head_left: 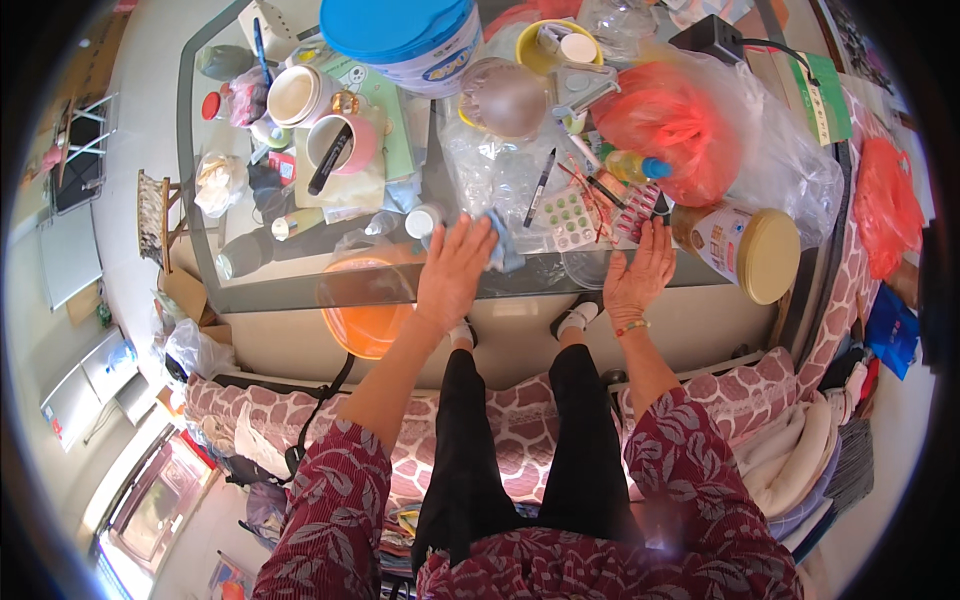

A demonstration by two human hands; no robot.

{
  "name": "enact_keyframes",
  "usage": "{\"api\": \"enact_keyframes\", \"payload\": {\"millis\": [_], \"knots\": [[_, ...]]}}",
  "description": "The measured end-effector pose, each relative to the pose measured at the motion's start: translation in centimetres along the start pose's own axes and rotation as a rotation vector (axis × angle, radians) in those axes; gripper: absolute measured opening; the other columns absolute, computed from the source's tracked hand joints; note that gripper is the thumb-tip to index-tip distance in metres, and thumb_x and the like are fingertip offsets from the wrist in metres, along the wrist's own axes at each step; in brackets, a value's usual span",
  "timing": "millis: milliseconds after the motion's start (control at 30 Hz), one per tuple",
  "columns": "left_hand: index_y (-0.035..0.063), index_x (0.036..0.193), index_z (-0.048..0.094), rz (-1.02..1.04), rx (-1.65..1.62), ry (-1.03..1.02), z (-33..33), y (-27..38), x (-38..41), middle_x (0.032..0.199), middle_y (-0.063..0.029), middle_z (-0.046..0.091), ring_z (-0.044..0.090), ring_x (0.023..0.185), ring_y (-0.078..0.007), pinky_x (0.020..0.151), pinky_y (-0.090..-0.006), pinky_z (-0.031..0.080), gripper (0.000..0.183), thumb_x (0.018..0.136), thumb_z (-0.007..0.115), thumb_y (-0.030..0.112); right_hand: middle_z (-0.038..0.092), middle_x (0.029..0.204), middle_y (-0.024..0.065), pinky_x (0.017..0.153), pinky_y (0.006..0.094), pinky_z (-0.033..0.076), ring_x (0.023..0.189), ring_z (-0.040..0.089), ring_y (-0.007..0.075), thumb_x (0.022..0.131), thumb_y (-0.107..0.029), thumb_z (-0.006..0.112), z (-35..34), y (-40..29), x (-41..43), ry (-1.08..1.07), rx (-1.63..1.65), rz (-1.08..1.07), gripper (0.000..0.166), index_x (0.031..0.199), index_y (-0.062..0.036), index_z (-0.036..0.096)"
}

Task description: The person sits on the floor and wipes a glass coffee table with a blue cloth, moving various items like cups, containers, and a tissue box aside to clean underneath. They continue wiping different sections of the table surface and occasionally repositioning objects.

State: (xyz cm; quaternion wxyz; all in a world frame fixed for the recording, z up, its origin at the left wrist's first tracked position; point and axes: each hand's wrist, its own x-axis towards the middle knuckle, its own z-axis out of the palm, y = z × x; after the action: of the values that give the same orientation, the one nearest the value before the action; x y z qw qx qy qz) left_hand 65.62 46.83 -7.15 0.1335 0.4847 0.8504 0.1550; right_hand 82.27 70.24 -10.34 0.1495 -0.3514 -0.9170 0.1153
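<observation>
My left hand (455,264) lies over a blue cloth (504,244) near the front edge of the glass table (300,291); whether its fingers grip the cloth is hard to tell. Beside it stands a small white-capped bottle (424,221). My right hand (641,268) touches the lower edge of a blister pack of red capsules (636,213) with its fingertips. A blister pack of green tablets (568,219) lies between the hands, with a pen (540,187) to its left. Right of my right hand, a jar with a beige lid (768,256) lies on its side.
A large blue-lidded tub (459,45) and a pink cup (352,142) holding a black marker stand farther back. A red plastic bag (667,127) sits at the right, near a small yellow bottle (628,166). An orange bin (364,322) stands below the table's front edge.
</observation>
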Motion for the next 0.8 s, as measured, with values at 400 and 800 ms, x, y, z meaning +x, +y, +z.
{"api": "enact_keyframes", "payload": {"millis": [400, 800], "knots": [[0.0063, 0.138, 0.041, -0.928, 0.292, 0.339, -0.8, -11.2, -10.3, 0.152, -0.0108, 0.029, 0.021, 0.142, -0.0332, 0.112, -0.0576, 0.013, 0.052, 0.089, 0.045, 0.021, 0.039, 0.146, 0.0099, 0.111, 0.049, 0.019, 0.137, 0.032, 0.0309, 0.096, -0.047, 0.035, 0.4, -0.4, 0.1, 0.047, -0.018, -0.041, 0.06, 0.137, -0.0053, 0.042], [0.0162, 0.145, 0.033, -0.227, 0.285, -0.212, -2.6, -6.6, -5.4, 0.155, -0.0052, 0.024, 0.019, 0.143, -0.0312, 0.113, -0.0555, 0.015, 0.063, 0.087, 0.056, 0.027, 0.038, 0.147, 0.0095, 0.111, 0.0482, 0.019, 0.137, 0.032, 0.0304, 0.096, -0.046, 0.037, 0.3, 0.5, -0.2, 0.047, -0.055, -0.059, 0.06, 0.141, -0.0063, 0.039]]}}
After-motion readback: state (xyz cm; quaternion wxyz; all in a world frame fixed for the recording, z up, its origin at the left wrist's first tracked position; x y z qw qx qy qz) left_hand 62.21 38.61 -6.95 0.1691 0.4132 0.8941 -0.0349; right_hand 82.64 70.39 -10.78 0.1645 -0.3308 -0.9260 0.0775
